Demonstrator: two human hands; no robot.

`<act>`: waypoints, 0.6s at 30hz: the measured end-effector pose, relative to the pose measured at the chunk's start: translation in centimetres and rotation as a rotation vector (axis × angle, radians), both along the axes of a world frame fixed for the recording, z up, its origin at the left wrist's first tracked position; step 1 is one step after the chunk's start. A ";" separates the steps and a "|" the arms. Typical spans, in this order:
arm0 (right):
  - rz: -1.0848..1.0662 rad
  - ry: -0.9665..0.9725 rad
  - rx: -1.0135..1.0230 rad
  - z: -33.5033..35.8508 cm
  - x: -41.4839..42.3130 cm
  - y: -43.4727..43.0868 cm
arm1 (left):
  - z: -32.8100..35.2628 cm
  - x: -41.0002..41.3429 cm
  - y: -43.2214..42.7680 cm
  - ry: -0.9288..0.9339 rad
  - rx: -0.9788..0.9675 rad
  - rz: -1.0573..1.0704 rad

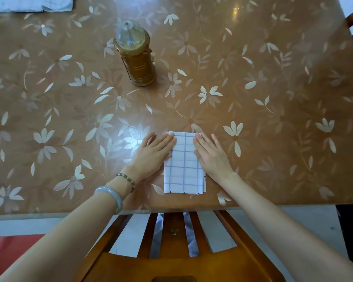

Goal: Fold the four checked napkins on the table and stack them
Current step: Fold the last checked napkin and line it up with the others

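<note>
From my remote seat I see the folded checked napkins (183,171) lying as one neat upright rectangle close to the near edge of the table (273,98), a little right of that edge's middle. Layered edges show at the stack's near right corner, so several folds lie on one another, but I cannot count how many napkins are in it.

My left hand (154,152) lies flat with its fingertips on the stack's left side, toward its far end, the palm resting on the table beside it. My right hand (211,154) mirrors it on the right side, fingers straight and laid over the cloth's edge. Neither grip is closed on anything: both are apart, fingers extended and pressing down.

A pale bangle (111,197) and a beaded bracelet (126,180) sit on the left wrist.

A gold lantern (136,58) with a clear dome stands upright toward the middle of the table, well apart from the stack. A pale sheet (29,4) lies at the far left corner. A wooden chair (171,261) is tucked in at the near edge, its slatted back just below the stack
</note>
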State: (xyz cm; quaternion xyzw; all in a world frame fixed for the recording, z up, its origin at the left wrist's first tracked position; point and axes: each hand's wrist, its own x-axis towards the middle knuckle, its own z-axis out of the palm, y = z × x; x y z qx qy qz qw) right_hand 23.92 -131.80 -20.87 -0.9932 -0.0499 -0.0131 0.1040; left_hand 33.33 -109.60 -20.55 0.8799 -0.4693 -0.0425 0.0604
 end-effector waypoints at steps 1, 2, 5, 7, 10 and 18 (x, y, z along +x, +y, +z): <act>0.007 0.022 -0.017 0.1 -0.2 -0.1 | -0.1 0.0 0.2 0.001 0.014 -0.001; 0.016 0.049 -0.034 0.2 -0.4 -0.4 | 0.0 0.1 0.3 0.004 0.031 -0.008; 0.027 0.136 -0.081 0.6 -1.6 -1.2 | 0.4 0.2 0.6 0.017 0.101 -0.049; 0.042 0.186 -0.119 0.8 -2.7 -1.5 | 0.3 0.1 0.7 0.026 0.143 -0.069; 0.070 0.254 -0.153 0.8 -4.4 -1.9 | 0.3 -0.2 0.7 0.049 0.189 -0.083; 0.047 0.330 -0.039 3.0 -4.1 -1.3 | 1.5 -1.3 0.5 0.123 0.143 -0.025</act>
